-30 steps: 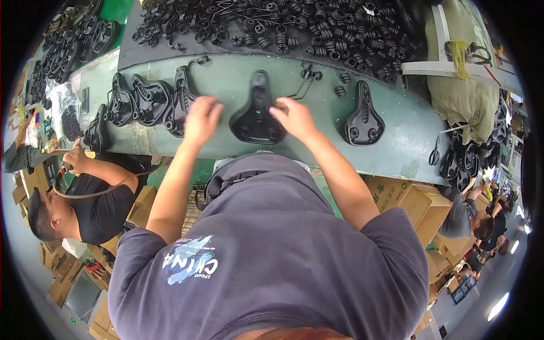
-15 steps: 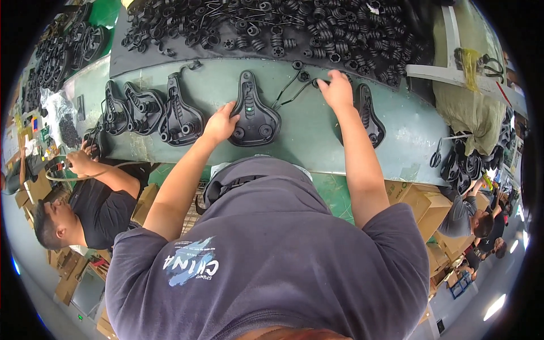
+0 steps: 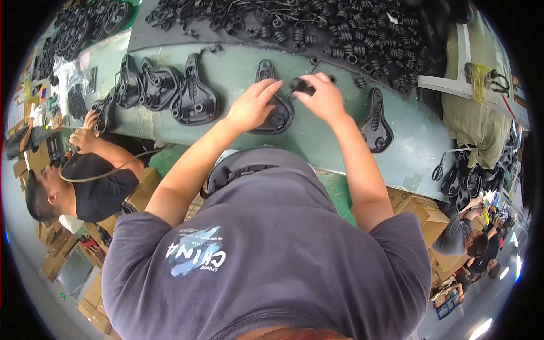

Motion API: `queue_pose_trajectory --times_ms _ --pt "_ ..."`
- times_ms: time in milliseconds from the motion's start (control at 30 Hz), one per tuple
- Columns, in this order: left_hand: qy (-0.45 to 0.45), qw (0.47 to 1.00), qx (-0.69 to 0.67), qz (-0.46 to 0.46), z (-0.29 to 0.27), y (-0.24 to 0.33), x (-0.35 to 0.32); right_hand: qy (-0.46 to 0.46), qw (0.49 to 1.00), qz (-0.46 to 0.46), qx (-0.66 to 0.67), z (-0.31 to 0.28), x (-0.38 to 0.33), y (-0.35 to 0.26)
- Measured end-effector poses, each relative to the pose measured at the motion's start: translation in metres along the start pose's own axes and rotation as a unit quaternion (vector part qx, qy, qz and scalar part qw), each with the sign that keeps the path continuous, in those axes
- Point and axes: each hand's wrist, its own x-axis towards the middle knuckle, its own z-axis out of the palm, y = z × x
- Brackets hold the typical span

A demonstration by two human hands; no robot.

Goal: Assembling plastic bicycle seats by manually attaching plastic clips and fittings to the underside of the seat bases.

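A black bicycle saddle (image 3: 271, 113) lies underside up on the pale green workbench (image 3: 317, 139) in front of me. My left hand (image 3: 249, 106) rests on the saddle's left side, fingers spread over it. My right hand (image 3: 324, 97) pinches a small black spring-like part (image 3: 302, 86) just above the saddle's right edge. Another upturned saddle (image 3: 375, 122) lies to the right of my right hand. Three more saddles (image 3: 170, 90) sit in a row to the left.
A big heap of black springs and metal parts (image 3: 317, 28) covers the bench's far side. A person in a black shirt (image 3: 96, 187) works at the left. Cardboard boxes (image 3: 419, 212) stand below the bench on the right, and more saddles (image 3: 470, 181) hang there.
My right hand came back from the far right of the bench to the saddle, now holding a small black part. My left hand shifted onto the saddle's top.
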Motion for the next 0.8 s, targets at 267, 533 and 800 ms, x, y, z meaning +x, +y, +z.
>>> queue_pose_trajectory --times_ms 267,533,800 --pt "0.012 0.997 -0.064 -0.044 0.0 -0.022 -0.039 0.019 0.992 -0.012 0.126 0.057 -0.056 -0.035" --pt "-0.074 0.989 0.125 0.015 0.006 -0.056 -0.092 0.018 0.995 -0.009 0.102 0.083 -0.071 -0.048" --pt "-0.088 0.995 0.034 0.027 -0.006 -0.053 -0.058 -0.093 0.971 -0.185 -0.12 0.101 -0.052 -0.028"
